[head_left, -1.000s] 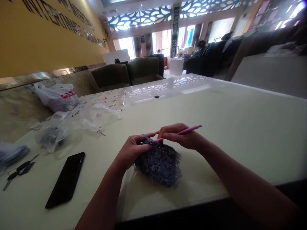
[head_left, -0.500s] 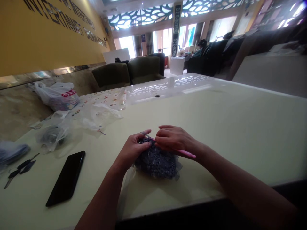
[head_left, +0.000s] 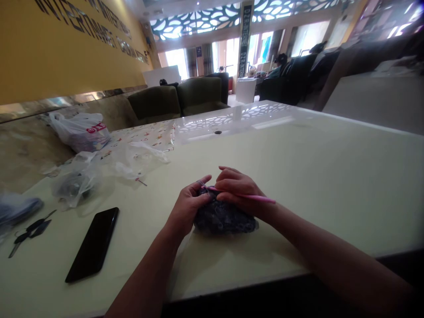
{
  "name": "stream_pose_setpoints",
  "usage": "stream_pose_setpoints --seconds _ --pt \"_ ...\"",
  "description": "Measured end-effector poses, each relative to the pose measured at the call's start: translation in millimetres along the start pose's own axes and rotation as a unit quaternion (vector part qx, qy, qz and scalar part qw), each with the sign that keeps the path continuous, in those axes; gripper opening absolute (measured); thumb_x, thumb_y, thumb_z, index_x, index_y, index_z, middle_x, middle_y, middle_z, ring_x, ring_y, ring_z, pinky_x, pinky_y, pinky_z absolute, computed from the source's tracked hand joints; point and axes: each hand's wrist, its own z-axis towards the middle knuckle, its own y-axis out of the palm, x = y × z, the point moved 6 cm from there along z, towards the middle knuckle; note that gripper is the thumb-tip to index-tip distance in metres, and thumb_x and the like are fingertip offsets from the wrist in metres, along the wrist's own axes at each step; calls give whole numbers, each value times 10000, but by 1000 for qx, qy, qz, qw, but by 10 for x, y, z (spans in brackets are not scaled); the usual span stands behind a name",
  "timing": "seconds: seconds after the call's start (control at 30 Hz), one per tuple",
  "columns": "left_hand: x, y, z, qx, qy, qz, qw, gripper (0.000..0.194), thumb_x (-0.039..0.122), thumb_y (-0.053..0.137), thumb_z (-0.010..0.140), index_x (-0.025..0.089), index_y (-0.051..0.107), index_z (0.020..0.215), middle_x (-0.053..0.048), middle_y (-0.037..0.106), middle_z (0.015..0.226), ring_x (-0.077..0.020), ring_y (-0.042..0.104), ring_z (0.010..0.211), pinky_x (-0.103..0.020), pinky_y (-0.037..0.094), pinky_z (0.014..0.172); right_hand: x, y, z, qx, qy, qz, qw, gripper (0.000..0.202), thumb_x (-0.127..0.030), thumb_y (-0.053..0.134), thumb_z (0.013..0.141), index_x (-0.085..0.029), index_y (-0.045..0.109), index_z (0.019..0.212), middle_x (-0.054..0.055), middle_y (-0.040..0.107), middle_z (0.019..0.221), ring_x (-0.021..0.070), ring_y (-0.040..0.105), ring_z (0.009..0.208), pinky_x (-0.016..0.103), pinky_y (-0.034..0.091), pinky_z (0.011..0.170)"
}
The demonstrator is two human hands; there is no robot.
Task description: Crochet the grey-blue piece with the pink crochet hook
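Note:
A dark grey-blue piece of crochet work (head_left: 225, 217) with a ruffled, partly see-through edge hangs between my hands just over the table. My left hand (head_left: 187, 204) pinches its upper left edge between thumb and fingers, and a thin strand runs by the index finger. In my right hand (head_left: 240, 187) is a pink crochet hook (head_left: 260, 198), its handle sticking out to the right past the wrist. The hook's tip end lies at the top edge of the work, close to my left fingertips. Its exact point in the stitches is too small to make out.
On the pale table (head_left: 314, 176), a black phone (head_left: 93, 245) lies left of my left arm, with keys (head_left: 31, 230) beyond it. Clear plastic bags (head_left: 75, 183) and a small pin-like item (head_left: 141, 181) lie farther back. A white carrier bag (head_left: 82, 131) stands by the wall.
The crochet work has shifted slightly up and to the right and tilted. My right hand has turned, so the hook's handle now lies flatter and higher.

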Motion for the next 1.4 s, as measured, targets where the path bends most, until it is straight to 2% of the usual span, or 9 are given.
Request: stream_pose_setpoints --seconds 0.17,0.3,0.43,0.53,0.73,0.87,1.03,1.3,1.4 --pt "-42 49 -26 25 4 -42 999 738 241 858 647 197 621 1344 -63 759 1043 -189 669 947 -336 469 935 18 105 -57 -8 27 14 1000 377 -505 515 987 -156 627 899 47 594 863 130 546 750 258 471 694" --pt "82 23 -4 -19 30 99 994 543 345 821 717 229 709 1236 -96 730 1165 -275 628 1111 -426 416 1036 95 48 -93 49 130 130 982 337 -433 551 975 -148 587 799 -11 544 693 89 459 617 202 387 567" --pt "377 -122 15 20 152 373 915 269 437 641 876 279 789 1035 -79 693 1256 -302 517 1299 -519 90 1204 142 -63 -90 115 187 151 964 389 -473 573 942 -142 593 738 -6 529 660 94 440 614 209 361 555" --pt "477 -228 -5 83 173 428 883 299 444 588 915 285 765 1095 -77 649 1343 -291 473 1357 -524 -48 1199 136 -92 -80 131 196 162 958 406 -488 578 935 -138 605 732 -7 527 650 92 431 604 211 351 552" --pt "189 -69 -35 21 58 84 995 757 492 738 800 214 494 1460 -98 726 1093 -256 643 1065 -412 418 1013 47 28 -117 86 143 122 978 407 -522 565 952 -145 604 806 -6 567 679 90 468 596 202 359 540" --pt "123 21 -63 25 49 8 998 962 282 858 693 222 379 1525 -8 697 893 -146 633 850 -307 442 912 -33 128 -125 18 34 -9 999 446 -573 505 973 -154 579 841 -8 564 709 82 472 587 198 361 553" --pt "144 49 -82 -4 38 33 999 943 257 839 722 278 360 1534 13 661 860 -128 608 836 -272 430 837 -136 131 -103 9 -91 -193 977 486 -539 400 1022 -158 562 768 19 529 719 107 452 619 231 345 584" --pt "163 32 -76 -7 30 51 998 945 223 876 652 267 445 1491 49 588 784 -101 564 767 -257 412 811 -156 117 -76 -72 -71 -134 986 391 -421 369 1050 -169 506 785 -3 496 708 101 408 592 231 320 568" --pt "122 36 -56 -8 18 41 999 897 215 877 643 238 499 1457 48 591 776 -95 561 753 -254 411 799 -160 140 -65 -66 -88 -235 966 316 -272 413 1035 -168 509 753 -9 496 680 105 381 584 250 289 567"
